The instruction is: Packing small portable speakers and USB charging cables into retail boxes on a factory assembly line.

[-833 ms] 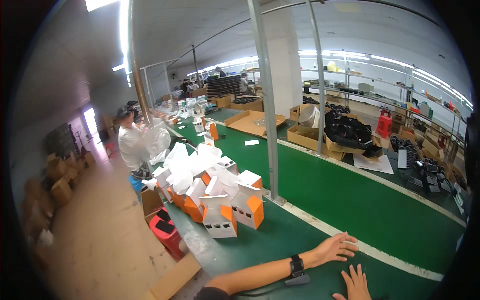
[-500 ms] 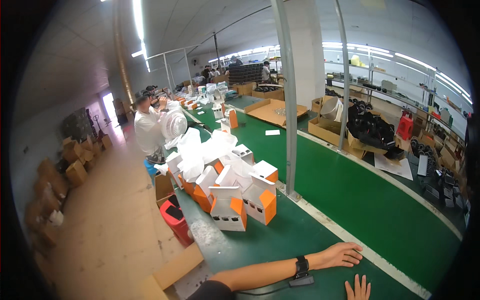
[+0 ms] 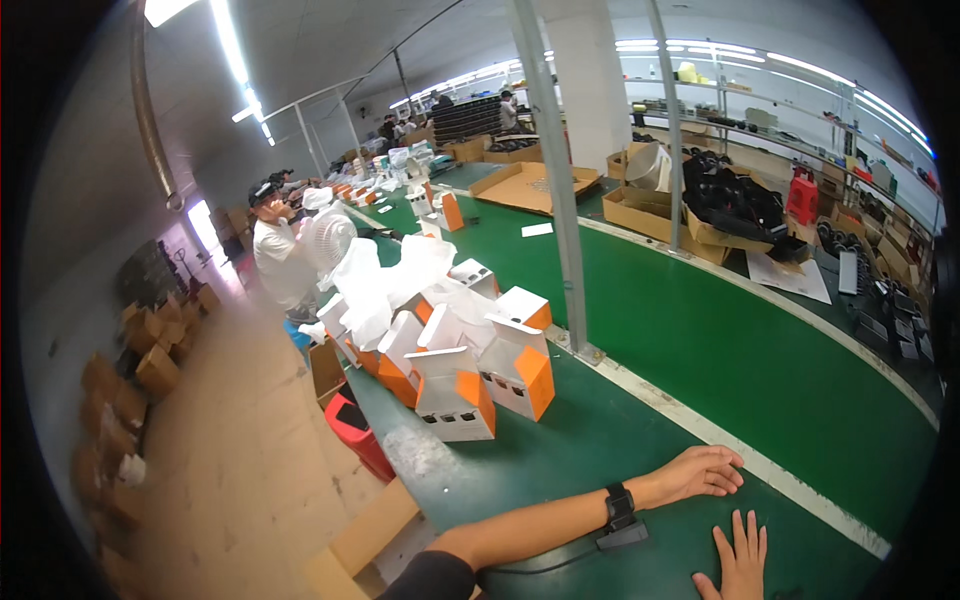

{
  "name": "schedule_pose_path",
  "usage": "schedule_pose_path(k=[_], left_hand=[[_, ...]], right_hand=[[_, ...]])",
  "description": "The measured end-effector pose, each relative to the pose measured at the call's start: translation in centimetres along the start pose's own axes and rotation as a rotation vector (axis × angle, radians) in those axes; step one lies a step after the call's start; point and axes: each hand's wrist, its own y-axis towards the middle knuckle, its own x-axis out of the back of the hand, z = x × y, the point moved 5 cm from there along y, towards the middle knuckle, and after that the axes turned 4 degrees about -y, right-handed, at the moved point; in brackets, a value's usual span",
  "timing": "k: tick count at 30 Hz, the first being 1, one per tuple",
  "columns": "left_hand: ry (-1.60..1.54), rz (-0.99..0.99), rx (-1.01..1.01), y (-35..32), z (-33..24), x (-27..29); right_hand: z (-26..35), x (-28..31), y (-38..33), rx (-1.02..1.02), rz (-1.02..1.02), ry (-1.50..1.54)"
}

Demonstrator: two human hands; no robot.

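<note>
in the head view, both hands are flat on the green surface [image 3: 640, 320] and hold nothing. the left hand [image 3: 700, 470] lies near the white stripe [image 3: 700, 425] that runs along the surface, with its fingers loose and a little curled. a black watch [image 3: 618, 506] sits on that wrist, and a small dark thing lies on the surface just under it; i think it is a clip or a plug on a cable, but it is too small to be sure. the right hand [image 3: 738, 558] comes in from the bottom edge, palm down, fingers spread open.

the nearest things are the white and orange boxes [image 3: 480, 385], well apart from both hands, up the surface to the left. they stand in a bunch with their flaps open. white plastic bags [image 3: 400, 275] are piled behind them.

so no box is in hand right now. the boxes look made up but not shut, and nothing is being put in them yet.

a red bin [image 3: 358, 435] stands by the surface edge. a person in a white shirt [image 3: 275, 262] works farther along.
</note>
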Motion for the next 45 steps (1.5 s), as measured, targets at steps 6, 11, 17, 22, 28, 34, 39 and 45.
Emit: schedule_pose_path(k=[6,11,17,22,28,34,39,45], left_hand=[[0.021,0.01,-0.022,-0.4,-0.1,0.4],[0.031,0.052,-0.041,-0.3,-0.6,-0.4],[0.088,0.037,-0.003,-0.6,-0.4,-0.5],[0.105,0.034,0.0,-0.8,-0.4,-0.5],[0.108,0.037,-0.007,-0.7,-0.6,-0.4],[0.176,-0.019,-0.038,-0.8,-0.5,-0.6],[0.288,-0.03,-0.09,-1.0,-0.8,-0.4],[0.332,-0.108,-0.102,-1.2,-1.3,-0.8]], right_hand=[[-0.4,-0.2,0.5,-0.006,-0.006,0.023],[-1.8,-1.5,0.1,-0.013,0.023,0.112],[-0.8,-0.3,-0.1,-0.001,-0.026,0.058],[-1.9,-2.0,-0.3,0.031,-0.018,0.103],[-1.9,-1.7,-0.2,0.029,-0.021,0.107],[-1.8,-1.6,-0.1,0.026,-0.022,0.108],[-1.7,-1.6,-0.1,0.017,-0.01,0.115],[-1.8,-1.5,-0.2,0.016,-0.01,0.11]])
